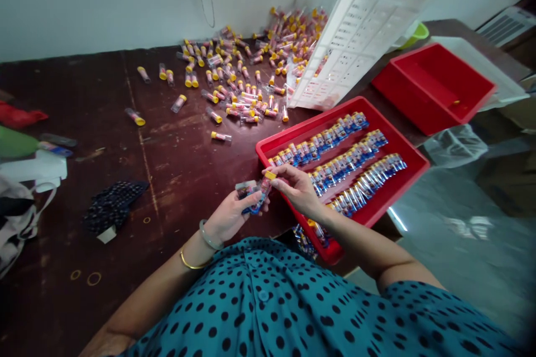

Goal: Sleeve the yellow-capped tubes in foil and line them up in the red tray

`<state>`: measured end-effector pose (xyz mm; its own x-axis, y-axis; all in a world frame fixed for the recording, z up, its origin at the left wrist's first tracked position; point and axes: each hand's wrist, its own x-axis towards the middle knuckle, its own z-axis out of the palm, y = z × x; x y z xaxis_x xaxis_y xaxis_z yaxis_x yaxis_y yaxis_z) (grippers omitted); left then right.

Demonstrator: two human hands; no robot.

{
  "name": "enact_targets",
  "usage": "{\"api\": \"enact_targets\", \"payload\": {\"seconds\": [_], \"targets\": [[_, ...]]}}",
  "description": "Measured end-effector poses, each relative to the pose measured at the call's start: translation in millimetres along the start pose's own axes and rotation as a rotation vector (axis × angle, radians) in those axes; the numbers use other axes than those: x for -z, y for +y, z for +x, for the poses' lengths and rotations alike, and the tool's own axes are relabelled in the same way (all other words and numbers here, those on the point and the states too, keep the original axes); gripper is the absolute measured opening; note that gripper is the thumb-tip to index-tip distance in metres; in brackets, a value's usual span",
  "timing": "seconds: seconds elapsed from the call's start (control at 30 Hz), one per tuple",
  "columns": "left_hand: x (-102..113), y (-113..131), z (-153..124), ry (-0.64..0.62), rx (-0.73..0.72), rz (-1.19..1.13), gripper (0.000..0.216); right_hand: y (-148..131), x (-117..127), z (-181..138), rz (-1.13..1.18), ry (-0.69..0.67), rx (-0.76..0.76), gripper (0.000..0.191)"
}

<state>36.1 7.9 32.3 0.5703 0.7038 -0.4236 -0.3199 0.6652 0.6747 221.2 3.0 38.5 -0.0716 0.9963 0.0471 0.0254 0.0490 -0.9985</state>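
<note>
Pinched a small clear yellow-capped plastic tube [265, 183] in right hand [295, 187] fingertips, left of the red plastic tray [293, 133], long axis slanted, cap toward it. Cupped blue-labelled tubes [248, 191] in palm-up left hand [228, 216].

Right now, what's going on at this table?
A person's left hand and right hand hold a yellow-capped tube between them, beside a red tray. The tray holds three rows of blue-labelled tubes. Many loose tubes lie scattered on the dark table.
</note>
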Motion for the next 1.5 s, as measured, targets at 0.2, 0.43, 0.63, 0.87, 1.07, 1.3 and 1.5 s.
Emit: {"api": "enact_targets", "payload": {"seconds": [0.2,0.43,0.63,0.87,1.07,1.3,1.5], "targets": [[-9,-3,0,0.055,-0.064,0.028,0.03,-2,-3,-19,-0.043,0.021,0.03,0.021],[-8,-8,4,0.054,-0.114,0.085,0.029,3,1,-21,-0.095,0.006,0.102,0.014],[-8,-7,4,0.065,-0.113,0.122,0.03,0,5,-19,-0.162,-0.019,0.116,0.01],[-7,-9,4,0.057,-0.102,0.136,0.026,4,8,-18,-0.165,-0.047,0.148,0.009],[-6,-10,11,0.031,-0.084,0.109,0.027,-5,19,-12,-0.016,-0.027,0.099,0.011],[7,-12,23,-0.019,0.065,0.188,0.027,-14,148,-32,-0.41,0.139,-0.181,0.024],[21,-20,22,-0.007,0.118,0.299,0.037,9,182,-86,-0.852,-0.127,-0.538,0.028]]}}
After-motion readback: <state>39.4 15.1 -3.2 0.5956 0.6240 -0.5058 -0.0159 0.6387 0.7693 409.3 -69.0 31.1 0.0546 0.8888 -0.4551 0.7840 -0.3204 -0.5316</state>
